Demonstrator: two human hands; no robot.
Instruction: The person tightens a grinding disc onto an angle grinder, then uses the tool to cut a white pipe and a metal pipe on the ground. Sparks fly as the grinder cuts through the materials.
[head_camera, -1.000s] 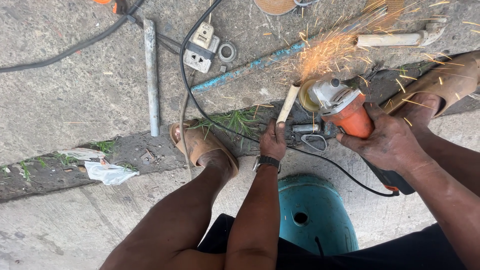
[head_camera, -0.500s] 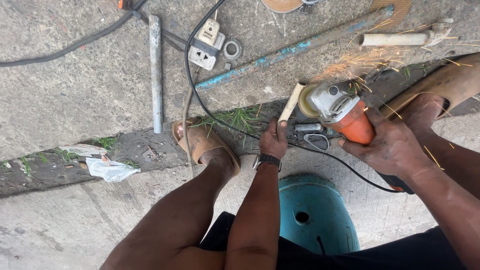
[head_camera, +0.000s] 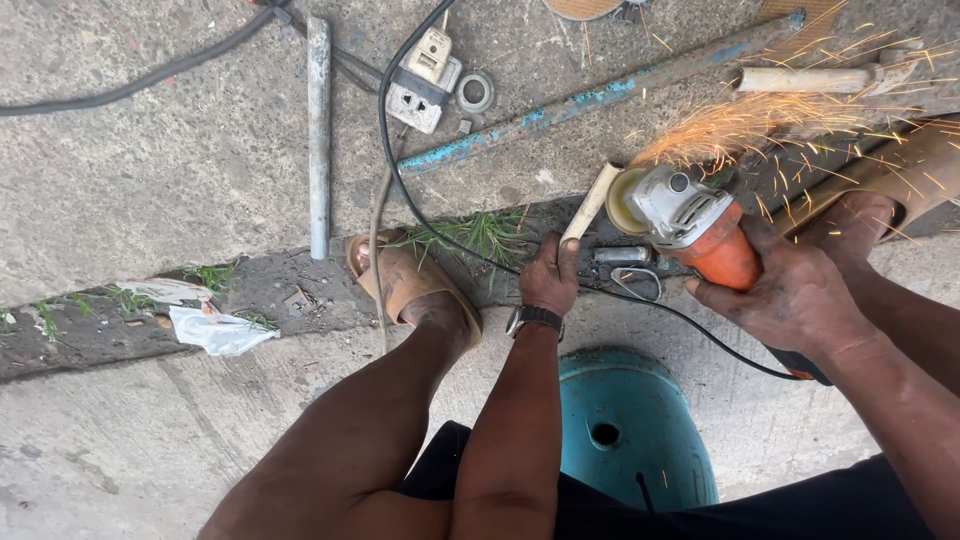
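**Grinder biting metal, sparks flying**

Head view. Right hand (head_camera: 795, 295) wrapped tight round the orange plastic body of the grey-headed angle grinder (head_camera: 690, 225), near the right edge of the concrete ground (head_camera: 150, 180). Left hand (head_camera: 548, 278) closed down on a small dark metal workpiece (head_camera: 622, 256) lying in the dirt-filled crack, just left of the disc; exactly what the fingers pinch hard to tell. Orange sparks (head_camera: 740, 125) spraying up and rightward from the disc.

Handling, as judged: grinder fairly heavy, rigid, prone to kick; best gripped on the orange barrel, well behind the guard. Workpiece stiff, likely hot near the cut, sharp-edged; best held at the end far from the disc.

Counted: one grinder, one black power cable (head_camera: 400, 180), one white socket block (head_camera: 425, 80), one short grey steel pipe (head_camera: 318, 130), one long blue-flecked metal bar (head_camera: 600, 95), one teal plastic stool (head_camera: 625, 425), one tan sandal (head_camera: 410, 285), one crumpled white plastic scrap (head_camera: 215, 330).
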